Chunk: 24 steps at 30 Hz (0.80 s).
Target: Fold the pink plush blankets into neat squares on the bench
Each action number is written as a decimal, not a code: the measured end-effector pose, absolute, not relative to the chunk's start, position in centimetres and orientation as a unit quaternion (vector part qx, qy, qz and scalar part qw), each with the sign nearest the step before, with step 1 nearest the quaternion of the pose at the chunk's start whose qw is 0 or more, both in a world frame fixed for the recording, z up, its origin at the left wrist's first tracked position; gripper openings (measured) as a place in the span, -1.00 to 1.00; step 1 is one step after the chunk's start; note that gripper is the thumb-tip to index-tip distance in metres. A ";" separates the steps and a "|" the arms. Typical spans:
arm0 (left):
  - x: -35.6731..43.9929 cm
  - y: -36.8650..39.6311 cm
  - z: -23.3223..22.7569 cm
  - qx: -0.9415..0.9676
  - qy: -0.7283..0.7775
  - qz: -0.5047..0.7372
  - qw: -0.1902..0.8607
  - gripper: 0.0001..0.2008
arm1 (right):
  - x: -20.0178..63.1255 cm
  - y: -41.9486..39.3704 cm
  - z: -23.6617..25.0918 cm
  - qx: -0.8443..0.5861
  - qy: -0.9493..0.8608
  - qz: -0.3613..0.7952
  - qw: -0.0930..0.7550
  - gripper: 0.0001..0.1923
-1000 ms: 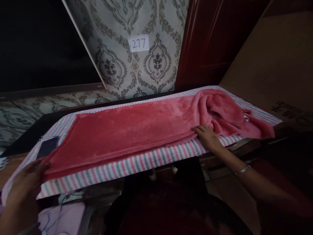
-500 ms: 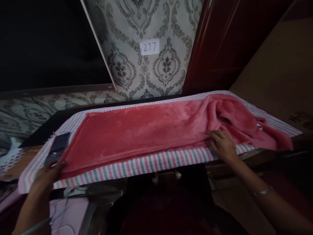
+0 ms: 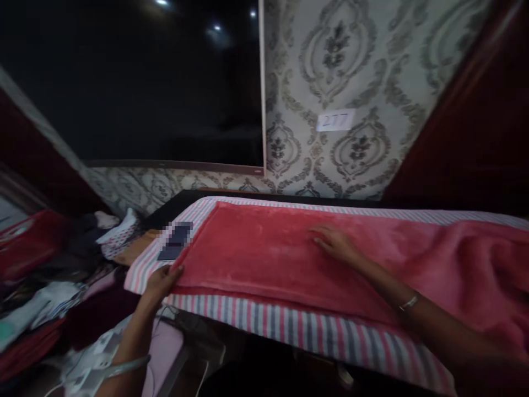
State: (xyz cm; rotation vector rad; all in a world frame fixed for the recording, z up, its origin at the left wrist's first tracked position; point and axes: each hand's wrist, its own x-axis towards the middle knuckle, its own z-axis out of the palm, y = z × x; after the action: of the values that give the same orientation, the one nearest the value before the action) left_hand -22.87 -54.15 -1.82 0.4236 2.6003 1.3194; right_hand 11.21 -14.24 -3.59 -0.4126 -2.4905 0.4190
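A red plush blanket (image 3: 256, 253) lies folded in a long strip on a striped cloth (image 3: 285, 325). Its left part is flat, while the right part is rumpled and runs out of view. At the near left corner, my left hand (image 3: 161, 282) is closed on the blanket's edge, thumb and fingers together. My right hand (image 3: 335, 242) rests on the blanket's upper surface with fingers stretched out and holds nothing. Just beyond my left hand, a dark flat phone-like object (image 3: 176, 248), partly blurred out, lies on the striped cloth.
A large dark television screen (image 3: 173, 88) hangs behind the table. A paper label marked 277 (image 3: 335, 120) is on the patterned wall. Clothes (image 3: 53, 303) are heaped at the left, beside a pink board-like item (image 3: 167, 344) below the table edge.
The view has swung left. My right hand has moved from the blanket's near edge by the rumpled part onto its flat middle, fingers now spread. My left hand stays at the near left corner.
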 end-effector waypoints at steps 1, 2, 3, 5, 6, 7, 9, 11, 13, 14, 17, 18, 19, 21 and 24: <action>-22.8 -54.3 -2.1 0.140 0.865 0.466 0.123 -0.61 | 8.7 -13.6 -3.6 -0.153 -0.933 0.173 0.277 -0.66; -22.6 -54.5 -2.4 0.135 0.851 0.486 0.143 -0.59 | 6.1 -13.1 -3.5 -0.152 -0.933 0.190 0.265 -0.64; -22.5 -54.6 -2.7 0.129 0.838 0.508 0.154 -0.57 | 3.5 -12.9 -3.3 -0.153 -0.932 0.209 0.252 -0.63; -22.0 -54.9 -3.1 0.108 0.818 0.546 0.147 -0.51 | -1.4 -13.1 -2.7 -0.157 -0.930 0.244 0.226 -0.60; -21.8 -55.1 -3.3 0.095 0.810 0.560 0.143 -0.48 | -3.7 -13.4 -2.5 -0.156 -0.929 0.256 0.216 -0.59; -21.5 -55.2 -3.5 0.082 0.803 0.572 0.144 -0.46 | -5.9 -13.7 -2.2 -0.155 -0.929 0.265 0.208 -0.58; -20.9 -55.5 -3.9 0.058 0.788 0.595 0.145 -0.42 | -10.1 -14.3 -1.9 -0.150 -0.930 0.274 0.196 -0.54; -20.3 -55.6 -4.3 0.039 0.774 0.617 0.135 -0.42 | -13.8 -14.7 -1.9 -0.145 -0.932 0.279 0.181 -0.48; -19.7 -55.6 -4.7 0.024 0.758 0.641 0.114 -0.43 | -17.1 -14.9 -2.1 -0.148 -0.933 0.286 0.162 -0.41; -19.3 -55.6 -4.8 0.016 0.750 0.653 0.104 -0.43 | -18.6 -15.0 -2.2 -0.151 -0.933 0.290 0.151 -0.39; -18.4 -55.5 -5.3 -0.006 0.720 0.689 0.080 -0.44 | -22.5 -15.2 -2.4 -0.166 -0.930 0.306 0.118 -0.37; -18.2 -55.5 -5.5 -0.015 0.710 0.700 0.074 -0.45 | -23.6 -15.3 -2.4 -0.171 -0.928 0.313 0.108 -0.38; -18.0 -55.5 -5.7 -0.025 0.700 0.710 0.070 -0.45 | -24.5 -15.4 -2.5 -0.177 -0.926 0.319 0.100 -0.38; -17.8 -55.5 -5.9 -0.043 0.677 0.731 0.075 -0.44 | -26.1 -15.6 -2.5 -0.187 -0.920 0.333 0.091 -0.39; -17.8 -55.4 -6.2 -0.059 0.652 0.749 0.099 -0.40 | -27.7 -15.9 -2.9 -0.201 -0.907 0.359 0.091 -0.51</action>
State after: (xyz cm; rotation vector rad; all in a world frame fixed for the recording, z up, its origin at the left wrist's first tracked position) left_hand -17.77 -55.40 -6.23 -0.1760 1.9297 2.2154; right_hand -27.72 -15.89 -2.88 -0.5971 -2.6946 1.0680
